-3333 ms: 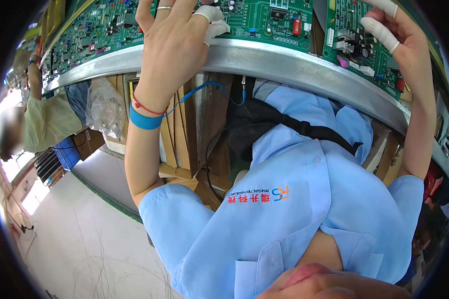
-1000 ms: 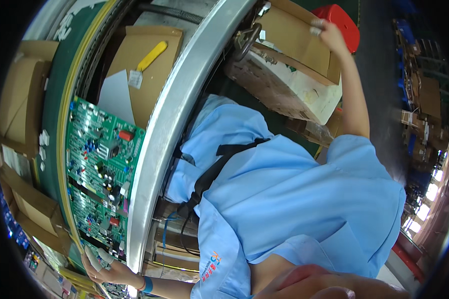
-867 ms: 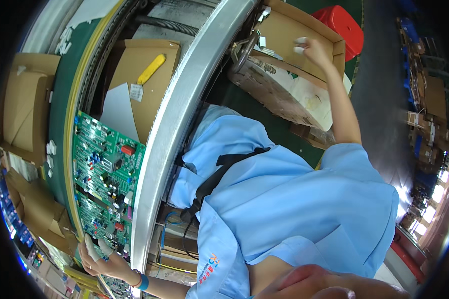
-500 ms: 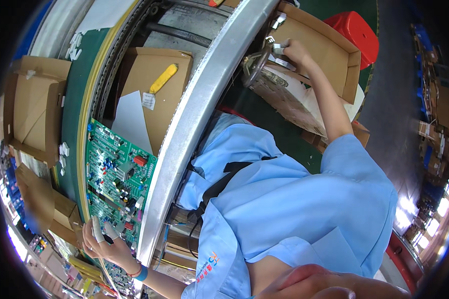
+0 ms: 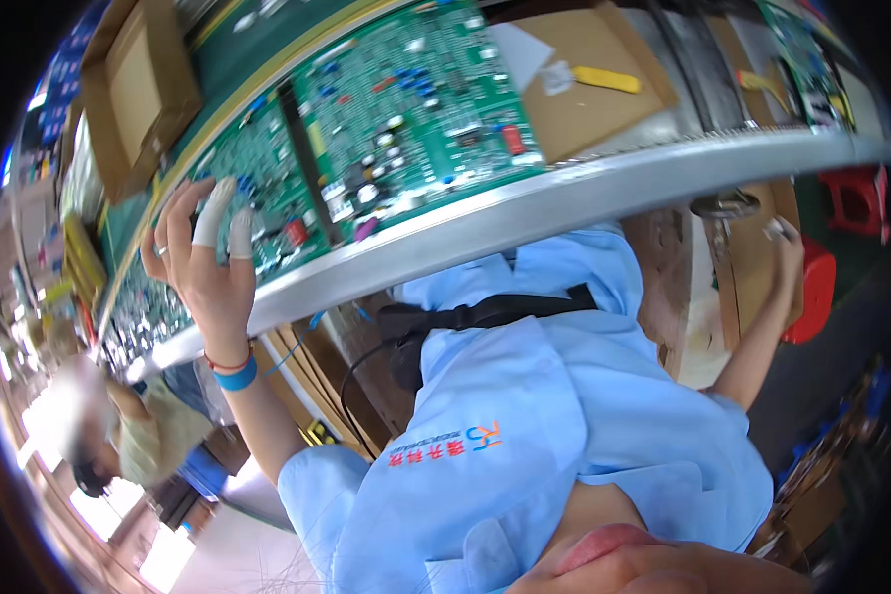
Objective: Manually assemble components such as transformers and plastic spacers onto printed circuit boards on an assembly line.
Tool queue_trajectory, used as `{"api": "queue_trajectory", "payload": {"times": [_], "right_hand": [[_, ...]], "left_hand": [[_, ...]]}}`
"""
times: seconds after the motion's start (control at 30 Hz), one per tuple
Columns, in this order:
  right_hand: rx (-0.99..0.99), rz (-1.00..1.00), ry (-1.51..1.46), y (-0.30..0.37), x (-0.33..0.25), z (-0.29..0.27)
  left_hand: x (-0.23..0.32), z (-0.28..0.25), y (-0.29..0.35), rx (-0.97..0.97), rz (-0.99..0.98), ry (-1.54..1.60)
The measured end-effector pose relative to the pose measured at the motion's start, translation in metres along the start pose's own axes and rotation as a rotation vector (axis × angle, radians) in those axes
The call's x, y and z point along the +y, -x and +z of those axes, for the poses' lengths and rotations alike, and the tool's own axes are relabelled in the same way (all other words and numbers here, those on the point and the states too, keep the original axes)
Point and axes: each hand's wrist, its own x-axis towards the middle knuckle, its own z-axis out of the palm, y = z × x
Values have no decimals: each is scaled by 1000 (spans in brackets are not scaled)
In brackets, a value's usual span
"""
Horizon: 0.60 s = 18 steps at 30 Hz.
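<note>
My left hand point(image 5: 208, 272) hovers over a green circuit board point(image 5: 257, 178) on the line, its fingers apart and holding nothing. White covers wrap two of its fingertips. Beside that board, to the right, lies a larger view of another green circuit board point(image 5: 416, 109), crowded with small components and a red block. Far to the right, my right hand point(image 5: 788, 252) is at a cardboard box point(image 5: 752, 267), its fingers drawn together. A small whitish bit shows at these fingertips; whether it is a part or a finger cover is too blurred to tell.
A silver metal rail point(image 5: 564, 198) runs between my body and the boards. A cardboard piece point(image 5: 574, 119) on the line carries a yellow-handled tool point(image 5: 609, 79). A red stool point(image 5: 815, 292) stands past the right-hand box. Another open carton point(image 5: 139, 94) sits far left; another person point(image 5: 158, 436) is lower left.
The view has swung round, so the line now runs across the top. My left hand remains over the boards, fingers spread; my right hand is still by the box at the right.
</note>
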Motion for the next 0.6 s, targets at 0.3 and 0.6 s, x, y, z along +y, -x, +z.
{"api": "queue_trajectory", "payload": {"times": [0.3, 0.6], "right_hand": [[-433, -852, -470, 171, -376, 47], [-466, -1561, 51, 240, -490, 162]], "left_hand": [[-18, -5, 36, 166, -141, 107], [-41, -19, 111, 247, -405, 217]]}}
